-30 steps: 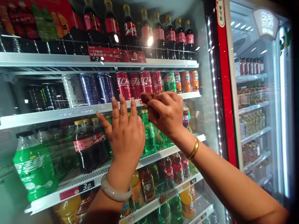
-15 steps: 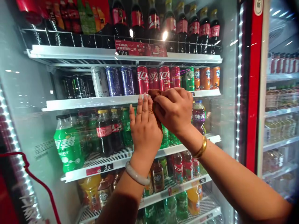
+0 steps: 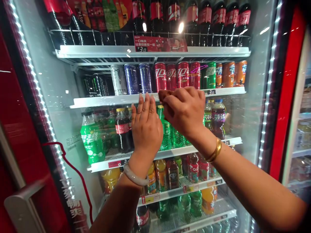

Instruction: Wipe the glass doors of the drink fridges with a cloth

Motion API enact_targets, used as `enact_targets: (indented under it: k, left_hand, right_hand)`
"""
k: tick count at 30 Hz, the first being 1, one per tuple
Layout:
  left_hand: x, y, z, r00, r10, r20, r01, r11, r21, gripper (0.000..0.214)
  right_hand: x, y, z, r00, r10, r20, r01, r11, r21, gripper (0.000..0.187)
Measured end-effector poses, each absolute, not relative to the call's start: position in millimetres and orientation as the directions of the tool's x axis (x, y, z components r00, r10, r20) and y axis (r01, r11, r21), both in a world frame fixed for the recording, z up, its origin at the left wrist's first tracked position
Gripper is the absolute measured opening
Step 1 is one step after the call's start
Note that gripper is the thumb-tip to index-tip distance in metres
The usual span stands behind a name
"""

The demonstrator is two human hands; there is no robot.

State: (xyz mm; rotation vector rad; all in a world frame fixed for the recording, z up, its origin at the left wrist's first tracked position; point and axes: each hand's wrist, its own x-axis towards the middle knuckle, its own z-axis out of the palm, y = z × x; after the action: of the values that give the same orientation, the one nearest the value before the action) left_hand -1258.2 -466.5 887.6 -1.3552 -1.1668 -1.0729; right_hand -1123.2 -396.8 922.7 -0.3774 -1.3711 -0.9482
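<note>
Bulk of brown cloth (image 3: 163, 94) swallowed by right hand (image 3: 186, 110), clenched tight round it; only 1 tip showing, up against glass door (image 3: 60, 106), level with the edge of the can shelf. Left hand (image 3: 145, 124) flat against the same glass just beside, 4 fingers straight and close together, thumb hidden. Bottles behind both hands largely blocked. Top-row bottles (image 3: 194, 16) cut off at the neck by the frame; lowest shelf blurred, labels hard to read. Grey door handle (image 3: 21, 200) cropped at lower left. On the can shelf: 2 black cans, 1 white, 2 blue, 4 red cans (image 3: 177, 75), 1 green, 3 orange. 1 pale bangle (image 3: 134, 176) on left wrist, 1 gold bangle (image 3: 215, 151) on right.
</note>
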Motion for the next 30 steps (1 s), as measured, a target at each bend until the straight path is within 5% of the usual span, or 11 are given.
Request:
enact_targets:
  k: [7, 14, 22, 28, 30]
  left_hand:
    - [-1278, -481, 868, 0.188, 0.136, 0.973, 0.982, -0.015, -0.187, 0.057]
    - [-1299, -490, 889, 0.167, 0.123, 0.978, 0.985, 0.010, -0.170, 0.063]
    - [-1314, -507, 877, 0.195, 0.224, 0.955, 0.979, 0.008, -0.202, 0.060]
    - [-1324, -514, 874, 0.168, 0.167, 0.971, 0.986, -0.016, -0.168, 0.061]
    - [-1330, -515, 869, 0.144, 0.132, 0.981, 0.989, -0.005, -0.144, 0.064]
  right_hand:
    - [-1116, -402, 877, -0.322, -0.479, 0.817, 0.625, 0.540, 0.563, 0.009]
    - [-1158, -412, 933, -0.074, -0.416, 0.906, 0.738, 0.589, 0.331, 0.014]
    - [-1146, -418, 889, -0.385, -0.472, 0.793, 0.572, 0.552, 0.607, 0.006]
    - [-1181, -427, 927, -0.145, -0.356, 0.923, 0.671, 0.650, 0.357, 0.011]
    - [-1199, -439, 925, -0.154, -0.361, 0.920, 0.657, 0.658, 0.368, 0.012]
